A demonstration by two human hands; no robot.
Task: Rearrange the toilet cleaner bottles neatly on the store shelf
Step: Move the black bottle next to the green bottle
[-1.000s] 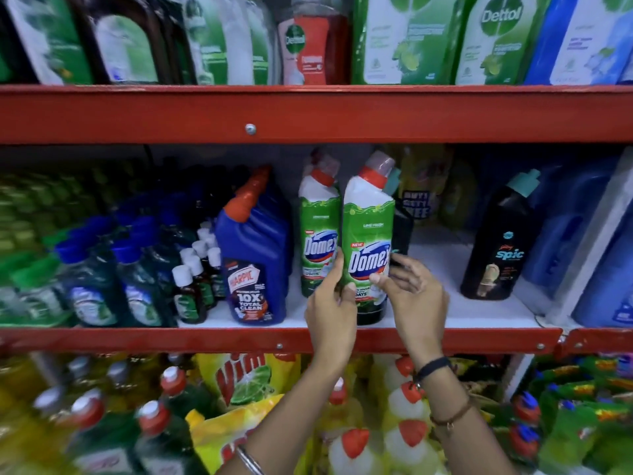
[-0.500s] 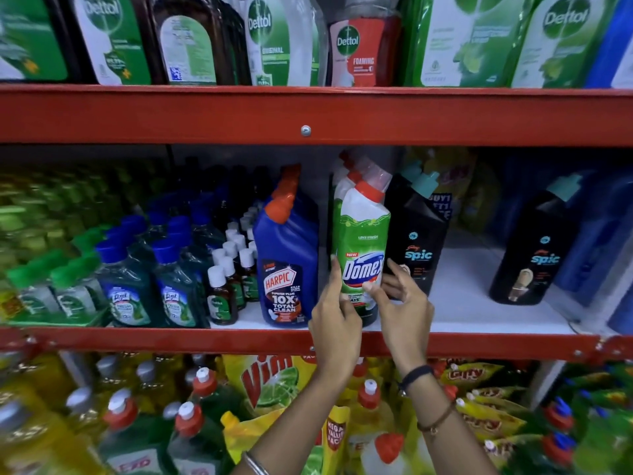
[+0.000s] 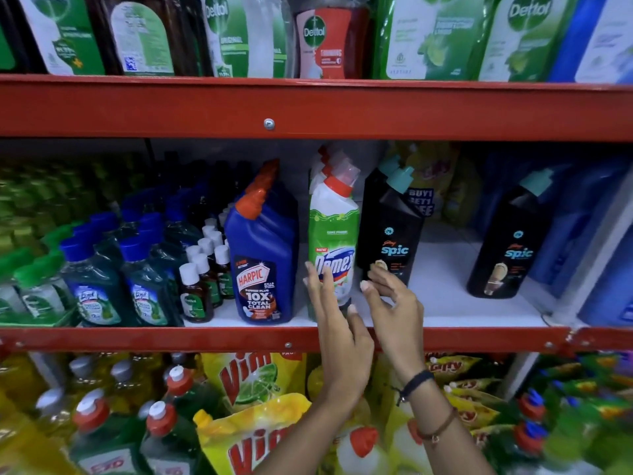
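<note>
A green-and-white Domex bottle [image 3: 334, 234] with a red cap stands upright at the front of the middle shelf [image 3: 445, 289], heading a row of like bottles behind it. A blue Harpic bottle [image 3: 263, 255] stands to its left, a black Spic bottle [image 3: 394, 231] to its right, and a second Spic bottle [image 3: 510, 241] farther right. My left hand [image 3: 337, 323] hovers in front of the Domex bottle's base, fingers spread, holding nothing. My right hand [image 3: 394, 303] is just right of it, fingers apart, in front of the near Spic bottle.
Small blue-capped and white-capped bottles [image 3: 144, 265] crowd the shelf's left part. Dettol packs [image 3: 239, 32] fill the shelf above. Yellow Vim pouches [image 3: 253, 382] and red-capped bottles sit below. A red rail [image 3: 171, 337] edges the shelf front.
Both hands have let go of the front Domex bottle, which now stands lined up with the row behind. The hands have drawn back slightly and opened.
</note>
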